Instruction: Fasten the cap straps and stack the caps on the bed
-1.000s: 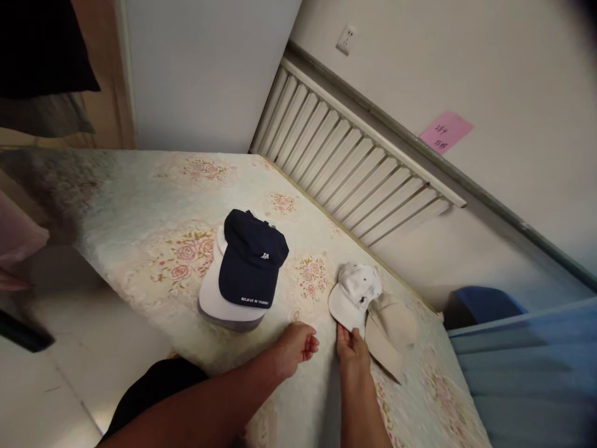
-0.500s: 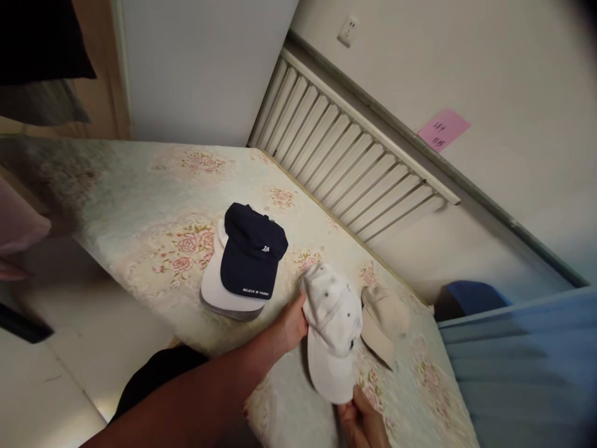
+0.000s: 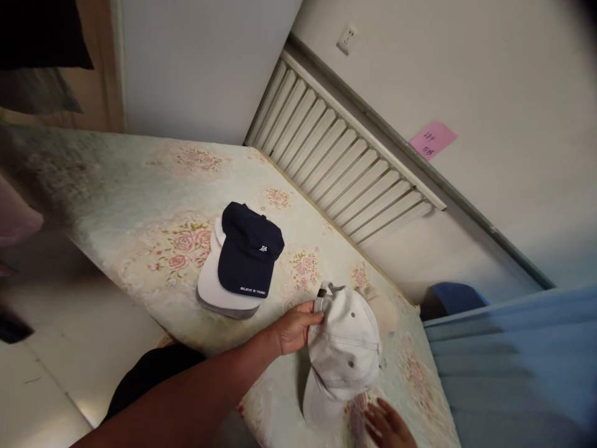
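Note:
My left hand [image 3: 301, 325] pinches the back edge of a white baseball cap [image 3: 347, 342], by its rear strap. The cap is tilted above the floral cover, its brim pointing down toward me. Just right of the brim, my right hand [image 3: 386, 426] is off the cap, its fingers apart and holding nothing. Behind the white cap lies a beige cap [image 3: 383, 308], mostly hidden by it. To the left, a navy cap [image 3: 252, 249] with white lettering on its brim rests on a stack with a white-brimmed cap [image 3: 209, 280] and a grey brim [image 3: 233, 313] underneath.
A floral cover [image 3: 140, 186] spreads over the surface beneath the caps. A radiator [image 3: 345, 155] runs along the wall at the back, and a blue curtain [image 3: 504, 354] hangs at right. One blue item [image 3: 454, 298] sits behind the curtain's top edge. Tiled floor [image 3: 41, 386] shows at lower left.
The white cap has turned and tilted, so its rear strap and side now show. My right hand has let go of the brim and moved slightly right. The beige cap is more covered.

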`<state>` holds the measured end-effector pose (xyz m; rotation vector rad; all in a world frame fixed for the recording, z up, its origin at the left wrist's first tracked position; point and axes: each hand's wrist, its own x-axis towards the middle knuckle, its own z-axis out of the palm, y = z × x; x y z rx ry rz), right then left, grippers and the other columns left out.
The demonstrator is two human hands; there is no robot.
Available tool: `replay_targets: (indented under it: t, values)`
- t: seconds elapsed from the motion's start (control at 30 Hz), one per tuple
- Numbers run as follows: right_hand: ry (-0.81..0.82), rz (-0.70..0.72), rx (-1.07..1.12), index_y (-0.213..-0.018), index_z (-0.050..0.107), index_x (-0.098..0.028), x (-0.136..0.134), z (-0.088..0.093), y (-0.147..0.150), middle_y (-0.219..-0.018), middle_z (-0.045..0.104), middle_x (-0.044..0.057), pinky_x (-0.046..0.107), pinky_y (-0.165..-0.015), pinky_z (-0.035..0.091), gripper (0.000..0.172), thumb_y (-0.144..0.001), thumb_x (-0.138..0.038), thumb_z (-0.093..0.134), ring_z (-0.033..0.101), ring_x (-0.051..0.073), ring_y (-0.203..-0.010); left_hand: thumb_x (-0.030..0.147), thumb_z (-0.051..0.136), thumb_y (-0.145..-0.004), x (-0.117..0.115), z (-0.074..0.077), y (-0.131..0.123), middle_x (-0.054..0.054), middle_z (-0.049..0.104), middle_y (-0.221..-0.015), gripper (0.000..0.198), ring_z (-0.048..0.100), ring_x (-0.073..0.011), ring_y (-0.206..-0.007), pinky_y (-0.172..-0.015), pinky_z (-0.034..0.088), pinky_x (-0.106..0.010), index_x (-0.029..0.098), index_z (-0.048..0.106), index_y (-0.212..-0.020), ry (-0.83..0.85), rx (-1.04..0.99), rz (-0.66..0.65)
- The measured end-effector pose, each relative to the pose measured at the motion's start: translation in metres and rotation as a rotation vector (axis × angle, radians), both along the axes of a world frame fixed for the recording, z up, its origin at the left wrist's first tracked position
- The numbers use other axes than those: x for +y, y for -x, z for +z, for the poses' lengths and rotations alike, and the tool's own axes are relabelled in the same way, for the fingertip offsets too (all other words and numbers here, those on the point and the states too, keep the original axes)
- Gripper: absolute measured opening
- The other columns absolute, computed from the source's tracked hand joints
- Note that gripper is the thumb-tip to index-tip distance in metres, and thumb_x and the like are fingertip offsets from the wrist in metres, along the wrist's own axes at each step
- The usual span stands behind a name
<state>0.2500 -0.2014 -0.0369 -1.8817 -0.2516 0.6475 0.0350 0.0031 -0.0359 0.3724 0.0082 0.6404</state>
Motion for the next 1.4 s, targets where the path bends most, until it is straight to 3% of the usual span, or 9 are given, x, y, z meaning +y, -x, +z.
replay_targets:
  t: [0.23, 0.37, 0.5, 0.7, 0.8, 0.93, 1.03, 1.2, 1.4]
  values:
    - [-0.090, 0.209, -0.831, -0.099, 0.062, -0.020, 0.064, 0.132, 0.041, -0.087, 0.068, 0.005, 0.036, -0.076, 0.052, 0.040, -0.070, -0.047, 0.066, 0.066, 0.021, -0.077, 0.028, 0.076, -0.067, -0.005, 0.008, 0.003, -0.010, 0.066, -0.096, 0.039, 0.061, -0.0185, -0.087, -0.080, 0.043, -0.027, 0.013, 0.064, -0.101, -0.119, 0.042, -0.010]
    - [-0.143, 0.783, -1.173, -0.091, 0.063, -0.021, 0.113, 0.165, 0.093, -0.090, 0.067, 0.005, 0.033, -0.077, 0.049, 0.016, -0.083, -0.033, 0.056, 0.062, 0.019, -0.084, 0.018, 0.072, -0.066, -0.007, 0.014, 0.007, -0.008, 0.064, -0.099, 0.042, 0.060, -0.0193, -0.090, -0.080, 0.043, -0.028, 0.016, 0.061, -0.106, -0.199, 0.010, -0.034]
    - [0.055, 1.352, -1.486, -0.103, 0.062, -0.023, 0.152, 0.157, 0.120, -0.095, 0.062, 0.006, 0.031, -0.077, 0.045, 0.023, -0.087, -0.017, 0.046, 0.057, 0.019, -0.089, 0.004, 0.061, -0.062, -0.008, 0.017, 0.010, -0.003, 0.063, -0.092, 0.046, 0.059, -0.0185, -0.089, -0.080, 0.042, -0.029, 0.019, 0.060, -0.106, -0.233, -0.015, -0.042]
    - [0.456, 1.639, -1.721, -0.088, 0.062, -0.019, 0.165, 0.137, 0.115, -0.082, 0.059, 0.006, 0.028, -0.069, 0.040, 0.011, -0.084, -0.017, 0.052, 0.054, 0.017, -0.077, 0.000, 0.056, -0.057, -0.007, 0.009, 0.007, 0.001, 0.059, -0.080, 0.034, 0.055, -0.0123, -0.076, -0.070, 0.039, -0.022, 0.015, 0.062, -0.086, -0.203, 0.039, -0.064]
    - [0.381, 1.567, -1.566, -0.088, 0.060, -0.018, 0.160, 0.133, 0.107, -0.081, 0.061, 0.006, 0.027, -0.069, 0.041, 0.012, -0.084, -0.016, 0.049, 0.055, 0.016, -0.076, 0.006, 0.064, -0.058, -0.008, 0.008, 0.007, -0.001, 0.060, -0.082, 0.035, 0.055, -0.0131, -0.075, -0.072, 0.040, -0.024, 0.016, 0.062, -0.092, -0.211, 0.006, -0.113]
    - [0.221, 1.212, -0.969, -0.088, 0.060, -0.016, 0.160, 0.130, 0.096, -0.064, 0.059, 0.000, 0.024, -0.058, 0.043, 0.019, -0.085, -0.022, 0.042, 0.055, 0.013, -0.060, 0.022, 0.071, -0.066, -0.009, 0.010, 0.007, -0.004, 0.062, -0.084, 0.032, 0.057, -0.0147, -0.077, -0.077, 0.041, -0.027, 0.015, 0.062, -0.097, -0.202, -0.044, -0.119]
    - [0.140, 1.175, -0.675, -0.094, 0.060, -0.016, 0.162, 0.129, 0.088, -0.063, 0.059, -0.002, 0.025, -0.057, 0.046, 0.022, -0.081, -0.021, 0.043, 0.056, 0.012, -0.057, 0.029, 0.072, -0.068, -0.008, 0.011, 0.006, -0.004, 0.062, -0.080, 0.029, 0.056, -0.0135, -0.074, -0.074, 0.041, -0.026, 0.014, 0.064, -0.091, -0.192, 0.035, -0.058]
    - [0.055, 1.313, -1.099, -0.111, 0.061, -0.021, 0.165, 0.124, 0.080, -0.111, 0.062, 0.009, 0.032, -0.085, 0.046, 0.047, -0.073, -0.006, 0.040, 0.060, 0.016, -0.094, 0.038, 0.071, -0.070, -0.007, 0.015, 0.007, -0.003, 0.064, -0.079, 0.032, 0.055, -0.0134, -0.071, -0.072, 0.041, -0.026, 0.015, 0.066, -0.091, -0.238, 0.165, 0.009]
    - [0.344, 1.312, -1.291, -0.089, 0.066, -0.018, 0.164, 0.117, 0.087, -0.079, 0.068, 0.007, 0.026, -0.070, 0.045, 0.032, -0.076, -0.006, 0.039, 0.062, 0.016, -0.073, 0.038, 0.070, -0.071, -0.009, 0.019, 0.010, -0.003, 0.064, -0.078, 0.027, 0.053, -0.0130, -0.069, -0.070, 0.041, -0.024, 0.015, 0.067, -0.085, -0.321, 0.201, 0.012]
